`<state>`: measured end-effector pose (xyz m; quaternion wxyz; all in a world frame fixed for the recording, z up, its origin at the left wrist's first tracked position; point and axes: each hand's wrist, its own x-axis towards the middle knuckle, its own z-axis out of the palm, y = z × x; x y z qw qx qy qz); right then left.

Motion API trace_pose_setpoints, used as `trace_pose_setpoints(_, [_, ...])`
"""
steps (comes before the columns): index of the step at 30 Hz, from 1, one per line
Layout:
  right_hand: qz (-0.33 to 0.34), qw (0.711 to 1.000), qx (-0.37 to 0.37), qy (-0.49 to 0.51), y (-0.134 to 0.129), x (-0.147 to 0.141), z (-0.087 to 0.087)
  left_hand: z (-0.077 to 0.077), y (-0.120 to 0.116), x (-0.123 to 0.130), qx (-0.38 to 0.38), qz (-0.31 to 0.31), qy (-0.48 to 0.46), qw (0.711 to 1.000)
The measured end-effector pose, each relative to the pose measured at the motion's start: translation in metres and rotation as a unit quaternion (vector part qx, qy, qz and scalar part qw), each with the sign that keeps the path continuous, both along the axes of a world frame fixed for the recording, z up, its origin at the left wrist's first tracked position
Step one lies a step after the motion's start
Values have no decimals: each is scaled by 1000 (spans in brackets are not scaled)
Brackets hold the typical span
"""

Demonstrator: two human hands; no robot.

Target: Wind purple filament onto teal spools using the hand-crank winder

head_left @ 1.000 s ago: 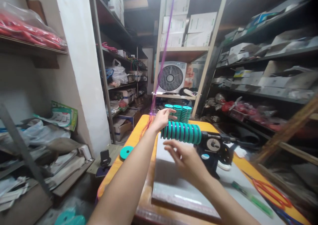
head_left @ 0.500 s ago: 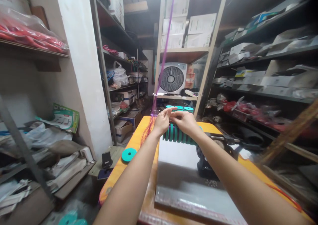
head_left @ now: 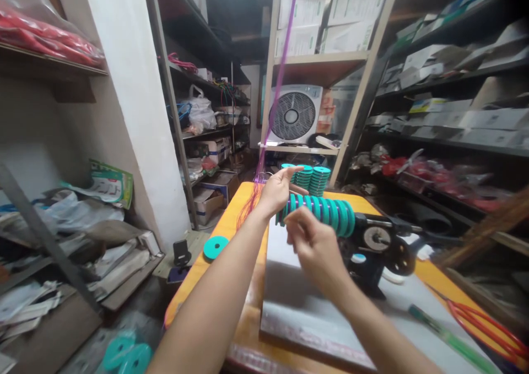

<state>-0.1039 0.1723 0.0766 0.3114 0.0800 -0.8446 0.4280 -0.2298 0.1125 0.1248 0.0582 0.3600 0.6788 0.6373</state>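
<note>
A row of teal spools (head_left: 324, 211) with dark purple windings between the discs sits on the shaft of a black hand-cranked winding machine (head_left: 374, 236). At the row's left end is my left hand (head_left: 275, 192), fingers stretched to the right and apart; its lower fingers are partly hidden behind the spools. Just below and in front of that same end, my right hand (head_left: 312, 239) is closed with curled fingers, slightly blurred. Whatever it pinches is too small to make out. Purple and red threads (head_left: 251, 200) hang left of my left hand, below a purple strand (head_left: 282, 71) coming from above.
Stacks of teal spools (head_left: 318, 181) stand behind the row. A loose teal disc (head_left: 215, 248) lies on the yellow table (head_left: 185, 291). A green-handled tool (head_left: 450, 335) and orange-red cord (head_left: 487, 324) lie at right. Beyond are a box fan (head_left: 291, 115) and loaded shelves.
My right hand has left my left hand and dropped to the front of the spool row. My left hand stays near the row's left end. More of the machine shows now.
</note>
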Motion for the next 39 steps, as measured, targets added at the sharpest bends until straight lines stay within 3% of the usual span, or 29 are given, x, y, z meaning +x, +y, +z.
trace_pose_setpoints(3, [3,999,33,-43,-9,-1,-51,-2,2,-4,-9,0,0,1000])
trace_pose_setpoints(5, [26,996,51,-74,-11,7,-63,-2,3,-5,-13,1,-4,1000])
trace_pose_setpoints(6, [55,992,63,-97,-11,15,-59,-1,3,-4,-14,-2,-8,1000])
trace_pose_setpoints(8, [158,970,87,-165,-11,37,-33,1,2,-2,-7,-7,-14,1000])
trace_pose_setpoints(10, [322,888,70,-322,-8,58,5,4,0,2,11,-11,-17,1000])
trace_pose_setpoints(11, [335,882,38,-329,-5,64,24,6,-2,3,19,-15,-20,1000])
trace_pose_setpoints(12, [301,912,19,-279,0,64,40,8,-5,5,24,-21,-24,999])
trace_pose_setpoints(14, [148,983,-3,-105,10,49,62,12,-12,8,27,-34,-33,999])
trace_pose_setpoints(16, [32,999,-7,25,21,17,70,16,-20,10,27,-41,-29,998])
trace_pose_setpoints(17, [15,998,4,54,25,-1,71,18,-24,11,28,-42,-19,999])
trace_pose_setpoints(21, [14,997,16,72,31,-57,67,27,-34,15,12,-33,41,999])
trace_pose_setpoints(27, [95,994,-9,51,35,-67,71,29,-34,14,0,-4,94,996])
trace_pose_setpoints(33, [145,986,-79,21,39,-61,71,-14,-37,23,32,18,-5,999])
trace_pose_setpoints(36, [167,982,-89,2,37,-61,75,-34,-34,28,29,42,11,999])
trace_pose_setpoints(39, [147,987,-73,4,29,-57,77,-42,-29,26,34,62,25,997])
